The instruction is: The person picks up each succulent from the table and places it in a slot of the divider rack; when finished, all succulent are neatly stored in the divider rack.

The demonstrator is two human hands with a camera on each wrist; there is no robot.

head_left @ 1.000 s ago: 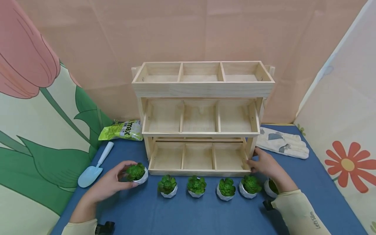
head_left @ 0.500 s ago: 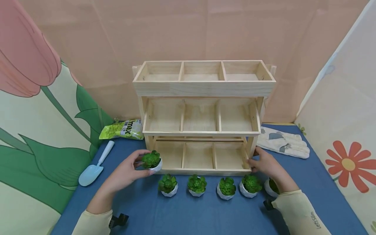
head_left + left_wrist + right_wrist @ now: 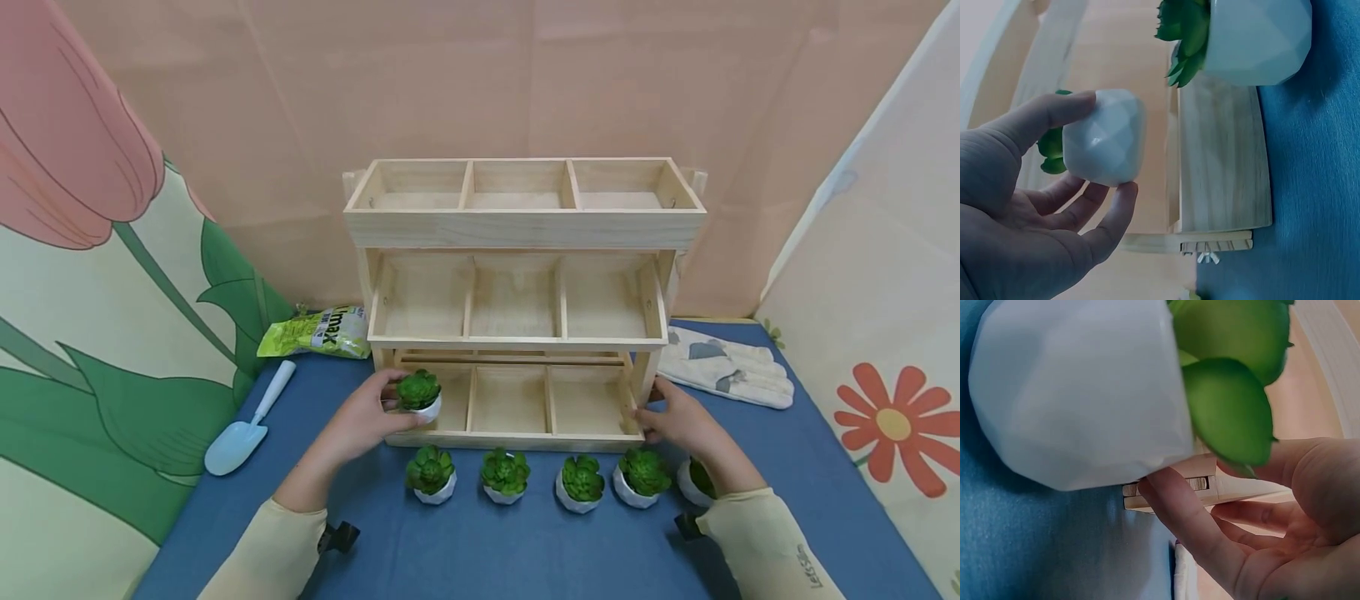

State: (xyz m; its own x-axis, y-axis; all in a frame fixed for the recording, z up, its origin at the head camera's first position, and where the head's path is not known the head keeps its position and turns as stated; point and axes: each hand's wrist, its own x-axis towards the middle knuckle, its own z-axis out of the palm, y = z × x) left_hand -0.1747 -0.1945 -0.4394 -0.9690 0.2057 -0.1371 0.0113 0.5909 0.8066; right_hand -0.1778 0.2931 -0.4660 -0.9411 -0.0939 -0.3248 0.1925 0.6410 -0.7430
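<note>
My left hand point(image 3: 365, 421) grips a small potted succulent point(image 3: 418, 392) just over the left compartment of the bottom tier. In the left wrist view, thumb and fingertips pinch its white faceted pot point(image 3: 1109, 139), which is tilted sideways in that picture. A three-tier wooden planter shelf point(image 3: 525, 229) stands at the centre, each tier divided into three compartments. My right hand point(image 3: 677, 423) holds the shelf's lower right end, thumb at the tray's corner and fingers around the outer side. Near it in the right wrist view, a large succulent pot point(image 3: 1079, 394) hides part of that grip.
Several potted succulents, including one at left point(image 3: 431, 475) and one at right point(image 3: 642, 477), line the blue cloth point(image 3: 480, 550) before the shelf. A light-blue trowel point(image 3: 238, 442) and a green bag point(image 3: 318, 332) lie left. White patterned gloves point(image 3: 723, 367) lie right.
My left hand has carried the potted succulent rightward and up, from beside the shelf to over the bottom tier's left compartment. My right hand has stayed on the shelf's end.
</note>
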